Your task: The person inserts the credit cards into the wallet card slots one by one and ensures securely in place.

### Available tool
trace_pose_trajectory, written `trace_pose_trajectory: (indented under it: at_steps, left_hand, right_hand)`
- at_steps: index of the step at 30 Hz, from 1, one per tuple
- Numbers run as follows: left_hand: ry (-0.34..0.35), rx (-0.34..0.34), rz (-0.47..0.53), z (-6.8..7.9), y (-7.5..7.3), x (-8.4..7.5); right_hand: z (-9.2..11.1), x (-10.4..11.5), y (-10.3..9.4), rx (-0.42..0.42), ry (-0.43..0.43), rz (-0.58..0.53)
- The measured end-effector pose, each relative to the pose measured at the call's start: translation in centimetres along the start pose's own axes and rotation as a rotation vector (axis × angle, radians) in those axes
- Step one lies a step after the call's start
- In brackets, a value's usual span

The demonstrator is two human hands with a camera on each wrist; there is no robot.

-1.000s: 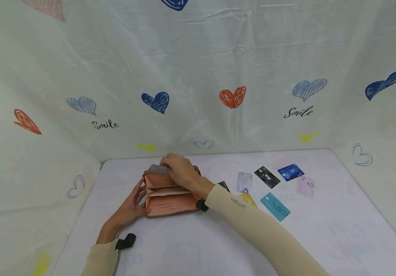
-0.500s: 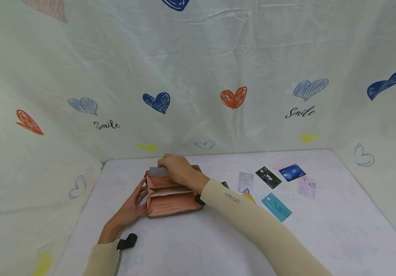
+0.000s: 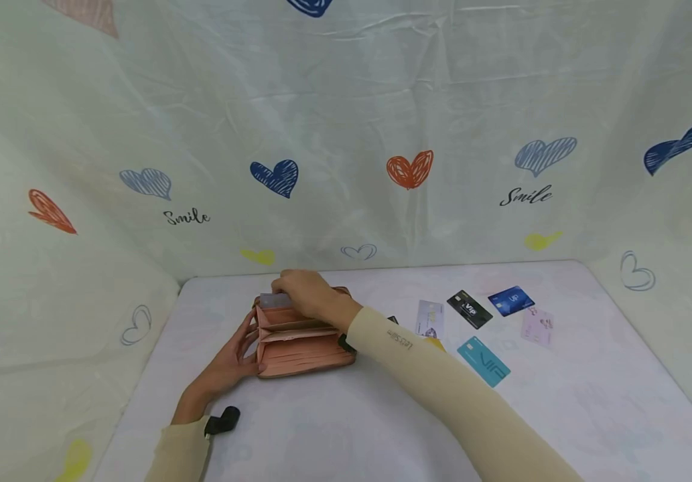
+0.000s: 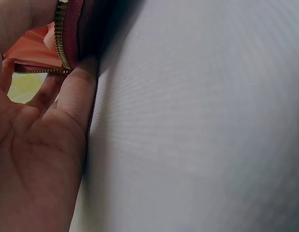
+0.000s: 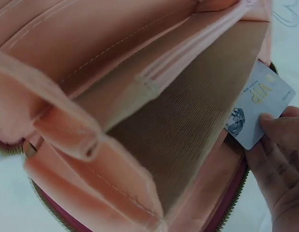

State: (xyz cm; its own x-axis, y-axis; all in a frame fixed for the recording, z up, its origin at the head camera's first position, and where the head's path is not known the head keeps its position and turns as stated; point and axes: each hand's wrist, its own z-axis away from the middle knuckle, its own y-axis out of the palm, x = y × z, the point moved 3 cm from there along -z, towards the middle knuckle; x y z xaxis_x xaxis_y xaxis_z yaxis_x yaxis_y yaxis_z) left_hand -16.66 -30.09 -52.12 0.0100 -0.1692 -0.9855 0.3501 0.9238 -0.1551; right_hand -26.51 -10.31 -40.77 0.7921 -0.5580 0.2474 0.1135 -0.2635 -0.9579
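Observation:
A pink zip wallet (image 3: 306, 355) lies spread open on the table, its pockets and dividers showing. At its left side, my left hand (image 3: 228, 365) holds the edge. The left wrist view shows the fingers of this hand (image 4: 38, 145) around the brass-toothed zip edge. My right hand (image 3: 312, 294) reaches over the wallet to its far side. There it pinches a grey VIP card (image 5: 260, 104) between thumb and fingers. One end of the card is tucked behind the wallet's ribbed brown divider (image 5: 188, 111), so that part is hidden.
Several cards lie right of the wallet: a black VIP card (image 3: 469, 309), a blue one (image 3: 511, 301), a teal one (image 3: 483, 361), a pale pink one (image 3: 537, 327) and a light purple one (image 3: 430, 318). My right sleeve partly covers a yellow card (image 3: 435, 343).
The grey card has gone from tilted to straighter and sits slightly lower in the wallet. My right hand has shifted a little left with it. My left hand keeps its hold.

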Motion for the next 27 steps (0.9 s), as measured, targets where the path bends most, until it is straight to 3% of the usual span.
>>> trace_pose_trajectory:
  at_steps: [4, 11, 15, 21, 27]
  left_hand:
    - [-0.010, -0.013, -0.016, 0.0, 0.0, -0.1]
    - [0.004, -0.019, -0.022, -0.1, 0.1, -0.2]
    - [0.015, -0.007, -0.014, -0.3, 0.2, -0.1]
    - [0.020, -0.004, -0.015, -0.2, -0.1, -0.2]
    - [0.007, 0.004, -0.019, -0.2, 0.0, -0.2]
  right_hand:
    - [-0.3, -0.4, 0.2, 0.013, -0.037, -0.032]
    - [-0.7, -0.3, 0.2, 0.040, -0.084, 0.016]
    - [-0.8, -0.3, 0.3, 0.069, -0.051, -0.026]
    - [-0.5, -1.3, 0.3, 0.032, 0.018, -0.218]
    - [-0.4, -1.6, 0.1, 0.051, 0.036, -0.236]
